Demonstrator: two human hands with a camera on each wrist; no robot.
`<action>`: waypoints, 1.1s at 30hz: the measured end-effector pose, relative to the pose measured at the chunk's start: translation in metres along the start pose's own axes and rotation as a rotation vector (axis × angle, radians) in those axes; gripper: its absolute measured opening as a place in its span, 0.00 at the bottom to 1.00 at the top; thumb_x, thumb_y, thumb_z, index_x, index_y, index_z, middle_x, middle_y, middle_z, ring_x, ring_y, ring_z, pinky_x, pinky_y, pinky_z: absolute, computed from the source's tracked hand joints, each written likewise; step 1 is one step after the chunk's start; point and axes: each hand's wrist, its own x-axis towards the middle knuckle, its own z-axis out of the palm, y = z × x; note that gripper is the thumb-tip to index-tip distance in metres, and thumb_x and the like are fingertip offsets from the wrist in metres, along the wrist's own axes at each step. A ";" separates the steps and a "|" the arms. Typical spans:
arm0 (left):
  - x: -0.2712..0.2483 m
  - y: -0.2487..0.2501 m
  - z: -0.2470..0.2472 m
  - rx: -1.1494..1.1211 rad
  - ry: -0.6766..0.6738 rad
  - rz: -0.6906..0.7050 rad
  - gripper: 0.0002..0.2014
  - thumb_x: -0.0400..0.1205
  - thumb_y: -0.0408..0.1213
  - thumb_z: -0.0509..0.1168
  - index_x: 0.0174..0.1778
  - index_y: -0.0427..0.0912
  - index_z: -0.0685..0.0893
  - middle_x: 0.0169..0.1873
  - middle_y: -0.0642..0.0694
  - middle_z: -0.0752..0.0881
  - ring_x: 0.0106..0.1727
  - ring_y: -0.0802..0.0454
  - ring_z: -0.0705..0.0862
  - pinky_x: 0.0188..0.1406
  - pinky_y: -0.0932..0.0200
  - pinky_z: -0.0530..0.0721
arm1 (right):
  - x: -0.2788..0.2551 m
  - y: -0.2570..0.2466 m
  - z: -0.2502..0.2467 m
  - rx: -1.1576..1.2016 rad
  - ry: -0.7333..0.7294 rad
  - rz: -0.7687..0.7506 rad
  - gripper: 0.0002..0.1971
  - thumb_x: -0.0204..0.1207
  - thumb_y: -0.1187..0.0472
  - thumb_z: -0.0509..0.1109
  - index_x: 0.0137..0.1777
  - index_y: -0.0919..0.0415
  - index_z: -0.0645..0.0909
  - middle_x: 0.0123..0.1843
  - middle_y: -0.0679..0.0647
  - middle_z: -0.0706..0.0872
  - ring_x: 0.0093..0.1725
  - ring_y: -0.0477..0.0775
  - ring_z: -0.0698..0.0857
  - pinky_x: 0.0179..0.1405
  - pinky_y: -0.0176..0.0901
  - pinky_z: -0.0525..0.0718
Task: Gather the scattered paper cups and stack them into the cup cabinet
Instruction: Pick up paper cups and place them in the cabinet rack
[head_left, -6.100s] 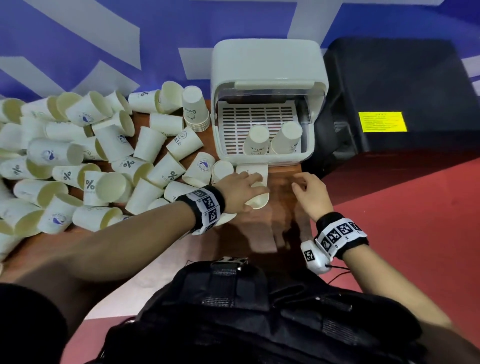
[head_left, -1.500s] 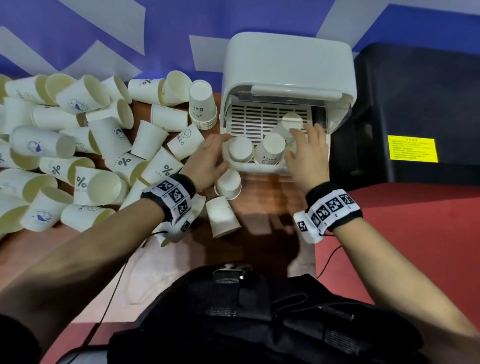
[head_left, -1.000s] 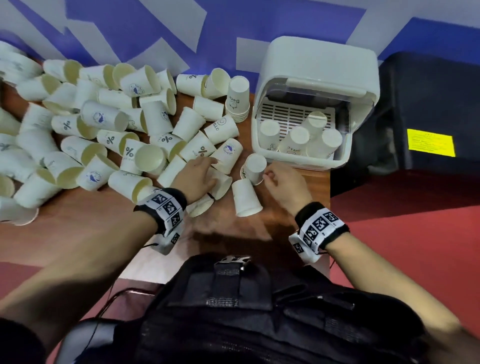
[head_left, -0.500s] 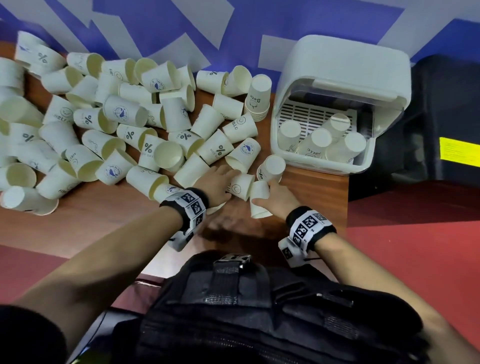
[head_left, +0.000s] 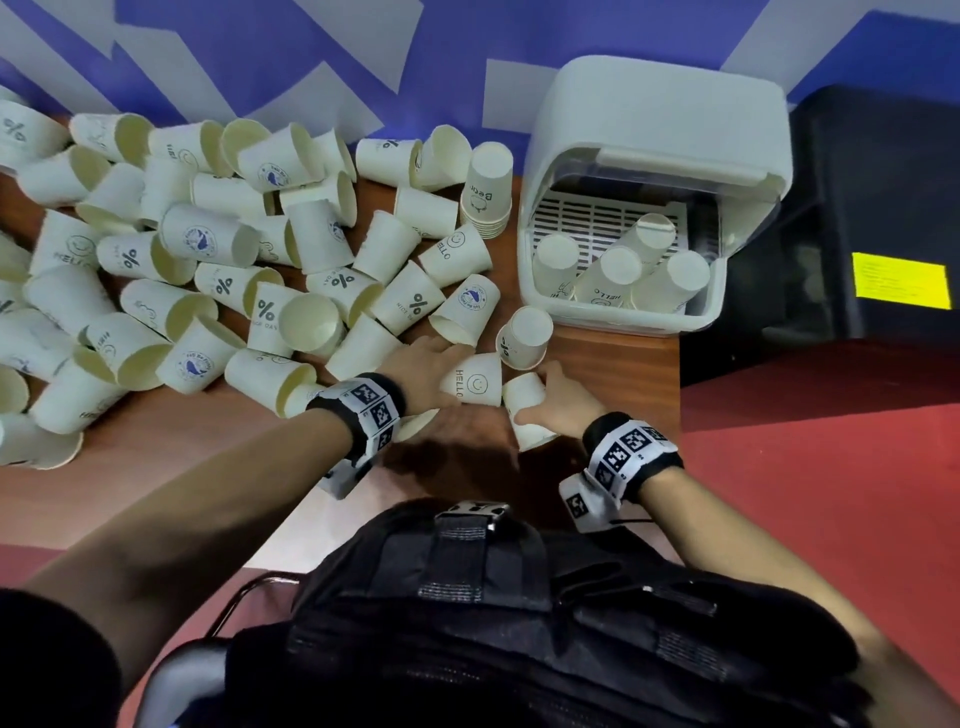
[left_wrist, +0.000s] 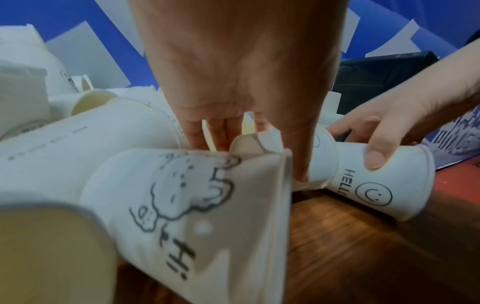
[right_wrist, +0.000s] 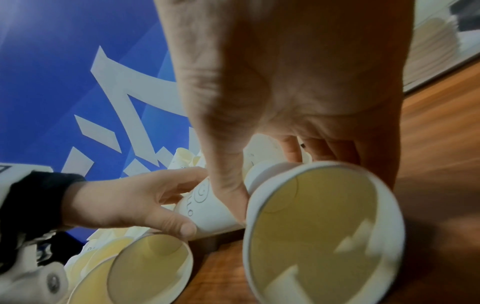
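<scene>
You get even indoor light; hands shadow the table (head_left: 467, 462) darkly; wrist views blur up close; edges bend.

Head cam sits up high, looking steeply down the forearms at the wooden table (head_left: 613, 358), cup cabinet (head_left: 654, 156) upper right of frame. Both wrist cams are super close, low near the tabletop, looking along the palms. Each wrist view catches the other hand, and all three share the smiley HELLO cup (head_left: 475, 384) at center.
</scene>
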 end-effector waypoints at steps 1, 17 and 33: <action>-0.002 0.001 -0.002 -0.046 0.005 0.002 0.38 0.76 0.51 0.71 0.80 0.49 0.63 0.71 0.41 0.71 0.70 0.40 0.71 0.67 0.43 0.74 | -0.002 0.003 -0.001 0.005 0.015 -0.003 0.38 0.69 0.55 0.77 0.74 0.61 0.60 0.67 0.61 0.79 0.62 0.62 0.81 0.53 0.46 0.77; -0.037 0.017 -0.028 -0.380 0.375 0.013 0.33 0.73 0.50 0.75 0.74 0.47 0.74 0.68 0.44 0.79 0.70 0.46 0.74 0.72 0.47 0.70 | -0.047 0.040 -0.030 0.493 0.340 -0.193 0.31 0.67 0.65 0.80 0.66 0.58 0.67 0.58 0.52 0.77 0.61 0.56 0.79 0.54 0.46 0.77; -0.016 0.076 -0.068 -0.600 0.588 0.136 0.32 0.75 0.39 0.75 0.73 0.42 0.68 0.59 0.50 0.76 0.58 0.55 0.75 0.57 0.63 0.69 | -0.074 0.084 -0.068 0.663 0.654 -0.254 0.26 0.69 0.70 0.77 0.64 0.61 0.69 0.52 0.42 0.76 0.57 0.50 0.79 0.55 0.40 0.78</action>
